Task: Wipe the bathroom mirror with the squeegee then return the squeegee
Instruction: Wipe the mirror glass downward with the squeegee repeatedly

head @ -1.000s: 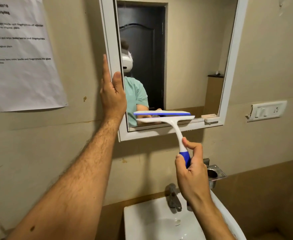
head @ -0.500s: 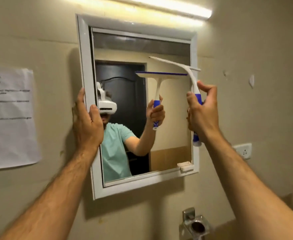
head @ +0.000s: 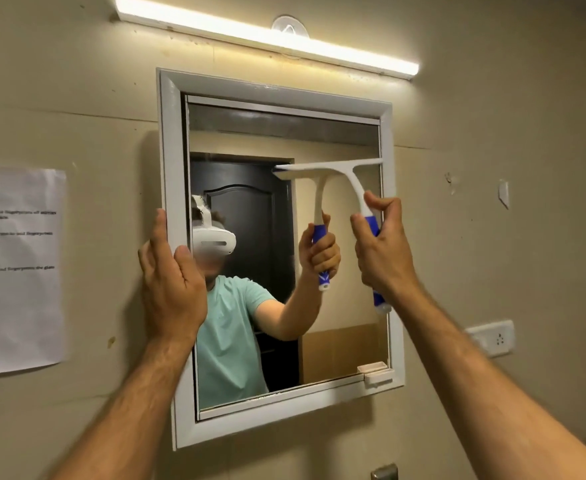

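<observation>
A white-framed mirror (head: 172, 140) hangs on the beige wall. My right hand (head: 383, 247) grips the blue handle of a white squeegee (head: 355, 183). Its blade lies flat against the glass in the upper right part of the mirror, reaching the right frame edge. My left hand (head: 170, 282) holds the mirror's left frame edge, fingers on the outer side and thumb on the front. The glass reflects a person in a teal shirt holding the squeegee.
A tube light (head: 267, 36) runs above the mirror. A printed paper sheet (head: 14, 268) is taped to the wall at left. A white socket (head: 492, 337) sits on the wall at right. A metal holder (head: 385, 472) peeks in at the bottom edge.
My right hand lifted the squeegee from the mirror's bottom edge to the upper glass and laid the blade flat on it. My view tilted upward. My left hand stays on the frame.
</observation>
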A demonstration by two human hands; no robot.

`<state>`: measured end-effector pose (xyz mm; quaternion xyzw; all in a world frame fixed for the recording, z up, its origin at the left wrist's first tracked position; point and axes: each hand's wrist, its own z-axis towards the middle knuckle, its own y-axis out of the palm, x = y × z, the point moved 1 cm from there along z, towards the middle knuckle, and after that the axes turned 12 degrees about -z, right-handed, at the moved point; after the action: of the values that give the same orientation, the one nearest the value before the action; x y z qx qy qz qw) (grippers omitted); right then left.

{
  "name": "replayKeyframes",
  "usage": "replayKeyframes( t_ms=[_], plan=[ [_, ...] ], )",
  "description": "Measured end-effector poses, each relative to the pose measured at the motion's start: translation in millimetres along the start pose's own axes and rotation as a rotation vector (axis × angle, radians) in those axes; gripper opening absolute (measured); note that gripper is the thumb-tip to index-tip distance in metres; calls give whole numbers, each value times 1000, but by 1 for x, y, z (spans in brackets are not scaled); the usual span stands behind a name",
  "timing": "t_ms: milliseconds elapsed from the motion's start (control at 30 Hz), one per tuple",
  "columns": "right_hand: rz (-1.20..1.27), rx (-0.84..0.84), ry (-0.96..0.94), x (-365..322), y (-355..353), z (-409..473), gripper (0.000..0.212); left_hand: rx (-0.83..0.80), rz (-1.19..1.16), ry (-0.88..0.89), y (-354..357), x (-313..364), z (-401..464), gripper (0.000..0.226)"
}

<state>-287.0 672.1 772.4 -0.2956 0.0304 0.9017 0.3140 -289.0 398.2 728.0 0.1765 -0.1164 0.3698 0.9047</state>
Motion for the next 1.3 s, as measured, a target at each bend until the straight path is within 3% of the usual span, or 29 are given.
replayKeyframes(
  t_ms=[1000,1167,1300],
  plan=[
    [17,-264,442,102,3,-251,26,-2,-101,-72,-24,-22,-72,49],
    [19,-205,356,92,-5,-249,33,13,-164,-129,-24,-20,-64,47],
    [152,-109,164,41,-7,-175,26,14,-149,-94,-21,-13,-44,42]
  ],
)
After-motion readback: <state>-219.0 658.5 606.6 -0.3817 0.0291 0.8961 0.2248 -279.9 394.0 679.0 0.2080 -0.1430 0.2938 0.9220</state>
